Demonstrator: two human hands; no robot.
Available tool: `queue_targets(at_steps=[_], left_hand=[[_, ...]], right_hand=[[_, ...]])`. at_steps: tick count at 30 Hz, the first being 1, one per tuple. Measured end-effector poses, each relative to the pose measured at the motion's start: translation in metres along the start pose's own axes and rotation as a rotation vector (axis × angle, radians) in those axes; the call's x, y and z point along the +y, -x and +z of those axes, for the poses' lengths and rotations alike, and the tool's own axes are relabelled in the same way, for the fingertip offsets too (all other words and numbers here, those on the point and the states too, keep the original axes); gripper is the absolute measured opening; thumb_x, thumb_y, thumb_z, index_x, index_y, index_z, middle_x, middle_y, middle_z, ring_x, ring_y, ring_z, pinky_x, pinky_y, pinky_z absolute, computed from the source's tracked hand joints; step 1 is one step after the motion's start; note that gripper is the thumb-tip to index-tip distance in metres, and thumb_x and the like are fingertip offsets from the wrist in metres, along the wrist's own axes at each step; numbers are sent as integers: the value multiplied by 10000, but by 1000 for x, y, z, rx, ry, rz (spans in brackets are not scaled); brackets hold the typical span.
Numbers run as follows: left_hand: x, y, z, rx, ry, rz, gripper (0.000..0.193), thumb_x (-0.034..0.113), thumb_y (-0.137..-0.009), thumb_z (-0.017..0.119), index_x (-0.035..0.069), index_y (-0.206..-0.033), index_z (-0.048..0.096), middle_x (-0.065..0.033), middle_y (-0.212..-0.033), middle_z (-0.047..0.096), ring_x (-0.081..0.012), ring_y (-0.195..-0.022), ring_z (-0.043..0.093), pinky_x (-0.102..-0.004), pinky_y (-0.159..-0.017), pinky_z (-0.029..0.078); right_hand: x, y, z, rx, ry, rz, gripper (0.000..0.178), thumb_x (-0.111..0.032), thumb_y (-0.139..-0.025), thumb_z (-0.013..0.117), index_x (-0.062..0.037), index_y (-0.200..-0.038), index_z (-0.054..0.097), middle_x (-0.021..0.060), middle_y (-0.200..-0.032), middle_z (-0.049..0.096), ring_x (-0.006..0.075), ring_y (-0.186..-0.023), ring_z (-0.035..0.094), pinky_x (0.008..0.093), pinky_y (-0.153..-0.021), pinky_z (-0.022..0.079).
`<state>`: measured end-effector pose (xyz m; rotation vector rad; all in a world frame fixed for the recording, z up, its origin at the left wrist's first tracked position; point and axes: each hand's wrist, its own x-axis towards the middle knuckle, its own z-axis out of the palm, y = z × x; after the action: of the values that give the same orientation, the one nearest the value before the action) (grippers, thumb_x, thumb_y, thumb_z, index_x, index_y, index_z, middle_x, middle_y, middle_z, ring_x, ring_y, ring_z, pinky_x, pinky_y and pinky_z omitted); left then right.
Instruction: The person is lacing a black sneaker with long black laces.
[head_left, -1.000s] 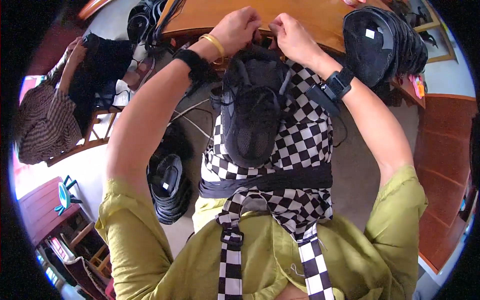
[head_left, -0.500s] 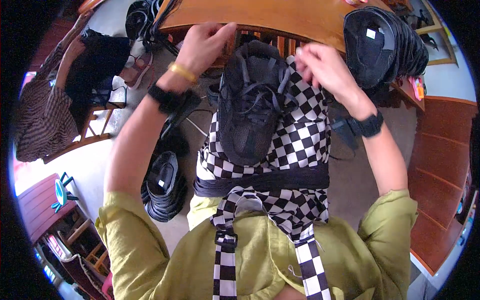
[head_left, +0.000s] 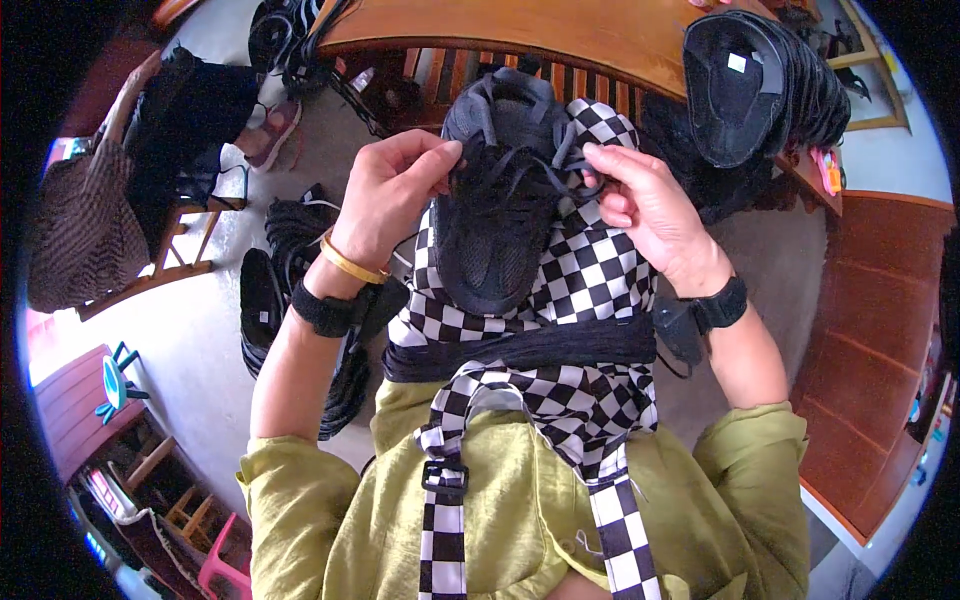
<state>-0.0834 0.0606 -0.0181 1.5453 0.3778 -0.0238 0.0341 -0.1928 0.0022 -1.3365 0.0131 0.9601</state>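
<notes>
A black mesh lace-up shoe (head_left: 490,240) lies on my lap over a black-and-white checked apron (head_left: 600,275), its toe pointing toward me. Loose black shoelaces (head_left: 515,165) loop across its upper. At the shoe's left side, the thumb and fingers of my left hand (head_left: 400,185) are pinched together; what lies between them is too dark to make out. On the other side my right hand (head_left: 650,205) has a lace end pinched between thumb and forefinger, the remaining fingers curled. Both wrists wear black straps, and a yellow bangle (head_left: 352,262) circles the left.
Ahead stands a wooden table (head_left: 520,25). Stacked black shoe parts (head_left: 745,95) sit at the far right, and more black shoe pieces (head_left: 265,310) lie on the floor at left. Another person (head_left: 95,235) is seated at far left. A brown wooden panel (head_left: 875,350) stands at right.
Both hands have come down and inward from above the shoe's sides to its laces. The right fingers have taken hold of a lace, and the left fingers have closed into a pinch.
</notes>
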Motion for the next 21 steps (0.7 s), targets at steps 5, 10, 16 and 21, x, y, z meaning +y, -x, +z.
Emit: queue_targets(at_steps=[5,10,16,21], left_hand=[[-4,9,-1,-64,253,-14,245,219,-1022,575,19,-938,689,5,-831,642,-74,-729,552,-238,-723,444],[-1,12,5,-143,446,11,227,165,-1013,544,-6,-1074,681,-18,-876,617,-101,-775,554,-249,-739,443],[-7,13,10,-8,479,255,266,21,-935,567,-17,-1174,677,25,-856,582,-65,-798,543,-211,-759,438],[-38,11,2,220,-256,387,263,-78,-903,599,-2,-1136,694,-11,-977,622,-91,-889,599,-230,-829,481]], right_hand=[[5,8,-2,-171,-405,39,209,-204,-974,632,1,-969,667,-58,-728,496,21,-562,376,193,-489,309],[5,24,18,-213,8,-270,373,-69,-950,603,-30,-1320,624,-74,-777,456,8,-609,377,175,-547,333],[4,19,11,-29,882,-731,576,91,-773,607,-124,-1305,652,-4,-825,510,74,-643,485,223,-557,427],[25,10,-1,121,1073,-925,508,138,-742,602,-93,-1185,698,65,-858,574,148,-614,548,280,-555,478]])
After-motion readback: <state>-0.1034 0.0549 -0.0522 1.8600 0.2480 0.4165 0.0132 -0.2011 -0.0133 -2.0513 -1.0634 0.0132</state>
